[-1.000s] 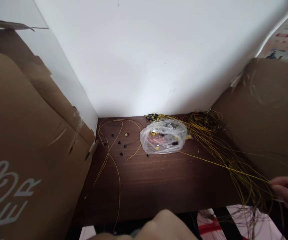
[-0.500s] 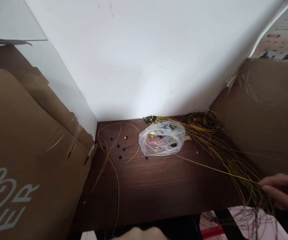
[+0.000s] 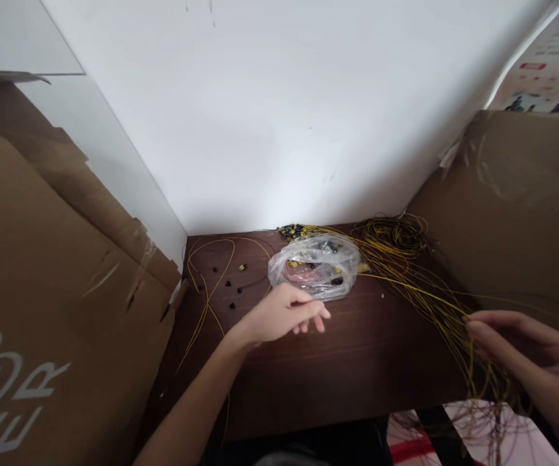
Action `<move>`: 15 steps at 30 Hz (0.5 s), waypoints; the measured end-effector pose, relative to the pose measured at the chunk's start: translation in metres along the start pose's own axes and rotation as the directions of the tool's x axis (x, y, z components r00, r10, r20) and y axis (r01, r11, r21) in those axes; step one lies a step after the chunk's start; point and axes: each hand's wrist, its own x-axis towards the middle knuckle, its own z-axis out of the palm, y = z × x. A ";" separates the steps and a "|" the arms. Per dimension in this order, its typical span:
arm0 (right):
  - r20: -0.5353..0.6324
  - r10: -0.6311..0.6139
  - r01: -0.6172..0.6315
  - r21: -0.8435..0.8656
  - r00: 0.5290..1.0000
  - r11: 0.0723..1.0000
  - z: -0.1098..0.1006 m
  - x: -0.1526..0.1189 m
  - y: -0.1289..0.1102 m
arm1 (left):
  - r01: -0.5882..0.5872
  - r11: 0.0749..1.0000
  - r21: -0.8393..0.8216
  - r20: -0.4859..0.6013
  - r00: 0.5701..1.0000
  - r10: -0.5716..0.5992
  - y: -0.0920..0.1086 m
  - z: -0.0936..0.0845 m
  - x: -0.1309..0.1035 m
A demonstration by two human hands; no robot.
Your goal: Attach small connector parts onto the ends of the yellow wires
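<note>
My right hand (image 3: 526, 349) pinches a yellow wire (image 3: 420, 291) between thumb and forefinger at the right. That wire runs leftward to the right side of a clear plastic bag (image 3: 316, 259), which holds small yellow and black pieces and something pink. Just in front of the bag is my left hand (image 3: 292, 314), fingers curled and closed, and anything between them is too small to make out. Several small black connectors (image 3: 232, 305) lie to the left of the bag, beside looped yellow wires (image 3: 206, 301).
A coil of yellow and black wire (image 3: 393, 236) lies at the back right, with loose strands hanging over the front edge. Cardboard (image 3: 66, 272) stands at the left, more cardboard (image 3: 526, 194) at the right, a white wall (image 3: 284, 116) behind.
My left hand has moved up from the bottom edge to the front of the bag. My right hand has shifted left and slightly up, still pinching the yellow wire.
</note>
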 end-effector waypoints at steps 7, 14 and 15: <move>0.313 -0.102 0.077 0.093 0.944 0.993 0.044 -0.007 -0.033 | -0.010 0.804 -0.594 0.010 1.000 0.019 -0.027 0.026 0.031; 0.488 -0.166 0.145 0.081 0.857 0.986 0.056 -0.009 -0.028 | -0.006 0.712 -0.702 0.023 0.999 0.031 -0.037 0.010 0.028; 0.487 -0.153 0.133 0.076 0.860 0.988 0.057 -0.009 -0.026 | 0.013 0.724 -0.690 0.056 0.998 0.035 -0.039 0.008 0.027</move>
